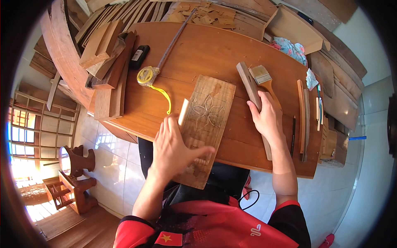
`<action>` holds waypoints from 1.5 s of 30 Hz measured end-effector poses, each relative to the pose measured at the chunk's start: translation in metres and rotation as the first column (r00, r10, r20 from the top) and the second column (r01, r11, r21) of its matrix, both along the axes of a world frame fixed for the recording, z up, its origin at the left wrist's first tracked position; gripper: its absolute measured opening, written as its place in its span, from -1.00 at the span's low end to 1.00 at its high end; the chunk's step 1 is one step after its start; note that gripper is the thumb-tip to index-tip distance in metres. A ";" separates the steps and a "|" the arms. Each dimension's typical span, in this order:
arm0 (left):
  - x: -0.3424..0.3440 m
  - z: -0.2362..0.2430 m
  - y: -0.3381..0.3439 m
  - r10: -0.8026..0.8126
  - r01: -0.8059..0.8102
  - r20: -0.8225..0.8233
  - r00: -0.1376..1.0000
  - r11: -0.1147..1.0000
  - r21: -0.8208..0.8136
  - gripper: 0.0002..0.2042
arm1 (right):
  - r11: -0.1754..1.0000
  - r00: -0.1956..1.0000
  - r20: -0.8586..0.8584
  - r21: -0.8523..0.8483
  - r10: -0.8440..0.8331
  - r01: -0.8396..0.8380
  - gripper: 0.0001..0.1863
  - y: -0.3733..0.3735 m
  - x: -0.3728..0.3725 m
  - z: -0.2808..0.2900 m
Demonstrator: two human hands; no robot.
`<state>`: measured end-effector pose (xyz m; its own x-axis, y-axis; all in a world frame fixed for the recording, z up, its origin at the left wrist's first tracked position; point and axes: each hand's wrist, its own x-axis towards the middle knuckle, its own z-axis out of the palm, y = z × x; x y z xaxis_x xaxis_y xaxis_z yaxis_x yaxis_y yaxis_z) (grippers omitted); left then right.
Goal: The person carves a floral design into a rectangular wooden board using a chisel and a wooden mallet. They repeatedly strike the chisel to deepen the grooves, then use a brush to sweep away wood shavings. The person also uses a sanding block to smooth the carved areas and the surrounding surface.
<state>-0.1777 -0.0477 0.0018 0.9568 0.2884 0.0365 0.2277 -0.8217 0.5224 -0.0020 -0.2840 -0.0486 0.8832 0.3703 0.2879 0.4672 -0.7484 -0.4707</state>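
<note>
A carved wooden board (pixel 209 99) with a flower pattern lies across the table's front edge, with a pale strip (pixel 184 109) along its left side. My left hand (pixel 173 146) rests at that side, thumb stretched over the board, fingers slightly curled beside the pale strip; their tips are partly hidden. My right hand (pixel 266 118) grips a long narrow wooden batten (pixel 247 76) to the right of the board. A wide yellow-handled brush (pixel 259 74) lies just beside it, partly behind the hand. A yellow tape measure (pixel 144 75) sits left of the board, its blade pulled out.
Wooden table (pixel 206 49), with stacked planks (pixel 103 49) and a black device (pixel 138 57) at left. A pencil (pixel 293 136) and thin strips (pixel 302 120) lie at right. A tray (pixel 289 27), cloth (pixel 289 49) and wood offcuts surround the back. Carved stools (pixel 74 186) stand lower left.
</note>
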 end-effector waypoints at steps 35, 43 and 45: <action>0.093 0.008 0.109 -0.153 0.190 0.117 0.981 0.870 -0.454 -0.60 | 0.955 0.930 -0.363 0.291 0.059 0.053 -0.54 -0.021 0.026 0.000; 0.043 0.002 0.136 0.034 -0.024 0.061 0.998 0.988 -0.155 -0.66 | 0.967 0.951 -0.305 0.253 0.042 0.039 -0.58 -0.014 0.015 0.001; 0.028 0.001 0.140 0.091 -0.070 0.104 0.990 0.979 -0.190 -0.66 | 0.954 0.953 -0.297 0.300 0.066 0.027 -0.59 -0.015 0.015 0.001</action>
<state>-0.1493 0.0926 0.0027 0.9229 0.3765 0.0801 0.2212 -0.6891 0.6901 0.0134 -0.2991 -0.0478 0.9387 0.3267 0.1099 0.2820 -0.5447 -0.7898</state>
